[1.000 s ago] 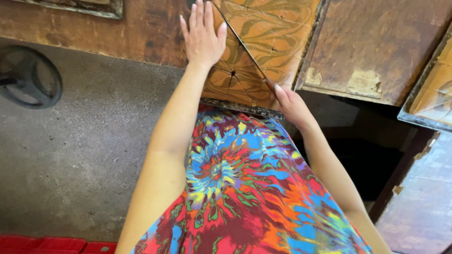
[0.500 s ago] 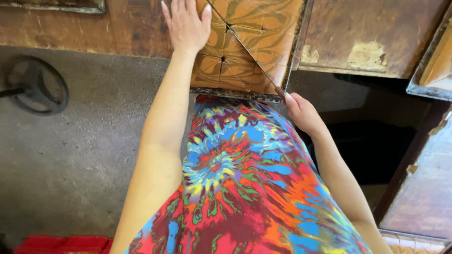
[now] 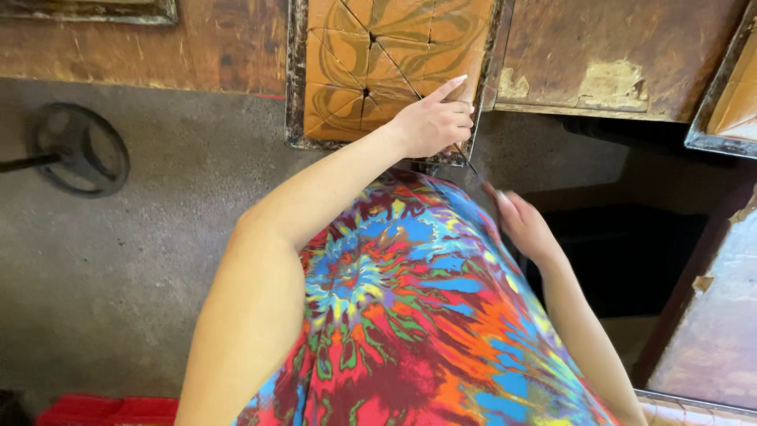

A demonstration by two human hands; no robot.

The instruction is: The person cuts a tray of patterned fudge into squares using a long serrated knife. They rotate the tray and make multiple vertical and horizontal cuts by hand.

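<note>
A metal tray (image 3: 295,95) on a worn wooden bench holds an orange-brown marbled slab (image 3: 355,71) scored with straight cut lines. My left hand (image 3: 432,122) lies on the slab's near right corner with the fingers curled and the index finger stretched out. A thin dark wire (image 3: 473,169) runs diagonally across the slab, passes under that hand and leads down to my right hand (image 3: 524,225). My right hand is blurred, sits below the tray's edge and is closed on the wire's near end. A bright tie-dye garment (image 3: 410,315) fills the lower middle.
A second tray (image 3: 714,138) pokes in at the upper right. A round black wheel-like base (image 3: 79,150) stands on the grey concrete floor at the left. Something red (image 3: 110,410) lies at the bottom left. A dark gap opens under the bench at the right.
My left hand has slid from the slab's far left, flat and spread, to its near right corner with fingers curled. My right hand has dropped lower, away from the tray.
</note>
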